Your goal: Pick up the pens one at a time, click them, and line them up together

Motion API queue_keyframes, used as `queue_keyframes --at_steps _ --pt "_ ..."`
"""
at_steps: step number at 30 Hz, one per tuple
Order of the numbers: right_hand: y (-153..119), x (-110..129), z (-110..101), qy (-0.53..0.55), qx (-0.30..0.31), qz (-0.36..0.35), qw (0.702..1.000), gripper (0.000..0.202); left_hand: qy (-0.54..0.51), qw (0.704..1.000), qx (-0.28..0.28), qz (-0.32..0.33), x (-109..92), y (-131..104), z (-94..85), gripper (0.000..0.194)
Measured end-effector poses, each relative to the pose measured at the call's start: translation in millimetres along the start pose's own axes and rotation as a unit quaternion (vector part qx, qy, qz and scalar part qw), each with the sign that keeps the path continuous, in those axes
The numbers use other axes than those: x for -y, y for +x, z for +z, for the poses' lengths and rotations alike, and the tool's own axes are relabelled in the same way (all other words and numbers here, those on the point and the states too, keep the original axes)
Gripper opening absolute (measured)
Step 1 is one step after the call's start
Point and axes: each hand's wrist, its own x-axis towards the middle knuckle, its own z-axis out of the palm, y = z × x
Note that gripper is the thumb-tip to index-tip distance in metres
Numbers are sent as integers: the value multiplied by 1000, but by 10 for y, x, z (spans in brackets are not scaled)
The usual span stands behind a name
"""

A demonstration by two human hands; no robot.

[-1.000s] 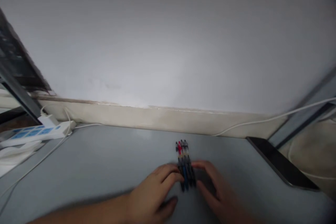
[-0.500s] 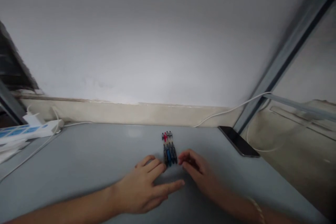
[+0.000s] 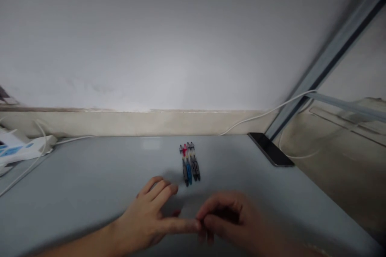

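Several click pens (image 3: 189, 164) lie side by side on the grey table (image 3: 114, 168), their grips toward me. One has a red clip and a blue grip; the others look grey and black. My left hand (image 3: 153, 213) is just left of and nearer than the pens, fingers bent but apart, thumb stretched to the right, nothing in it. My right hand (image 3: 232, 219) is curled, its fingertips pinched at the tip of my left thumb. Whether anything small sits in that pinch is hidden by blur. Neither hand touches the pens.
A black phone (image 3: 269, 149) lies at the table's right edge. On the left is a white power strip (image 3: 36, 146) with cords. A white cable (image 3: 256, 118) runs along the wall to a metal frame post (image 3: 325, 56).
Both hands have come away from the pens toward me. My right hand has moved from beside the pens to my left thumb tip. The camera view has shifted slightly.
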Motion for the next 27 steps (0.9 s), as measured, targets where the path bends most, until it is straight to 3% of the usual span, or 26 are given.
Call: queue_keyframes --at_steps 6,15,27 --pt "-105 125 114 9 -31 46 998 12 -30 1000 4 -2 -59 9 -25 83" --pt "-243 188 186 -148 -52 9 988 15 18 1000 0 17 -107 -71 47 104" --pt "-252 95 143 -186 -63 22 980 18 27 999 7 36 -72 -73 69 103"
